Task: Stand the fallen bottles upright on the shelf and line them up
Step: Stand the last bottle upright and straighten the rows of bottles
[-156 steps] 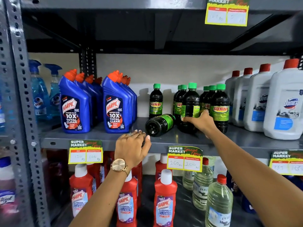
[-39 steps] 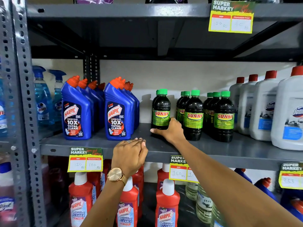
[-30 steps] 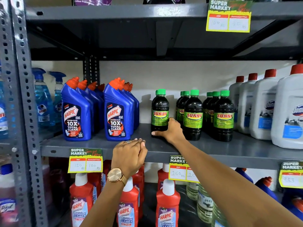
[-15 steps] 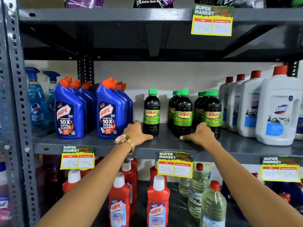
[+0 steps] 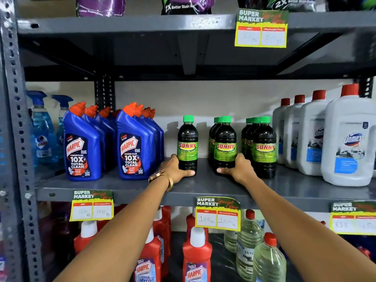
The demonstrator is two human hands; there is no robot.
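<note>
- Head view: my left hand (image 5: 176,169) wraps the base of the lone bottle (image 5: 187,143), upright, left of the rows, near the shelf (image 5: 203,188) front edge.
- My right hand (image 5: 238,168) cups the front bottle (image 5: 225,143) of the middle row.
- Fingers behind both bottles are hidden; the rear bottles are mostly covered.

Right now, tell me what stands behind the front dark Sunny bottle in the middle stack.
Behind the middle dark green-capped Sunny bottle two more green caps show, so at least two like bottles queue there. Their bodies are mostly covered, and anything further back cannot be seen.
</note>
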